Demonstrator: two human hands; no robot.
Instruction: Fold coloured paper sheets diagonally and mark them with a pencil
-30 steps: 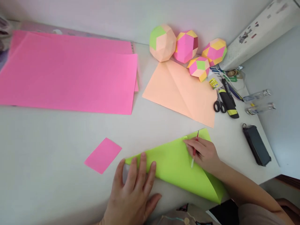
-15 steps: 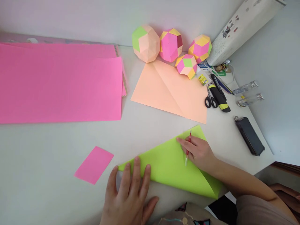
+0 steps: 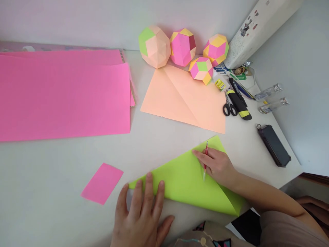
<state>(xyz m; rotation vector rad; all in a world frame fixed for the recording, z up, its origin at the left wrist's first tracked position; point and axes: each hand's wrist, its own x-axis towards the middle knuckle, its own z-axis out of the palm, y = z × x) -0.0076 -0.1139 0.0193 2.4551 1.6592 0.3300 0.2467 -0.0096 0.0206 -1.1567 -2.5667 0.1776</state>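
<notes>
A folded sheet of lime green paper [image 3: 185, 181] lies at a slant on the table in front of me. My left hand [image 3: 141, 209] rests with spread fingers on its narrow left end, fingertips near the upper folded edge. At the upper right of the sheet, my right hand [image 3: 217, 164] holds a slim red pen refill [image 3: 206, 158], metal tip pointing away from me. Its index finger presses on the fold. Left of my left hand lies a small pink paper rhombus [image 3: 102, 183], apart from the fingers.
Large pink sheets [image 3: 64, 99] cover the back left. A creased peach sheet [image 3: 182, 99] lies ahead, with several paper balls [image 3: 155, 48] behind it. On the right are scissors [image 3: 229, 108], a black-and-yellow cutter [image 3: 239, 105], glue [image 3: 220, 82], small bottles [image 3: 272, 104] and a black case [image 3: 273, 145].
The camera view has shifted slightly, so the objects at the back appear a little further left. Both hands keep nearly the same place on the green paper.
</notes>
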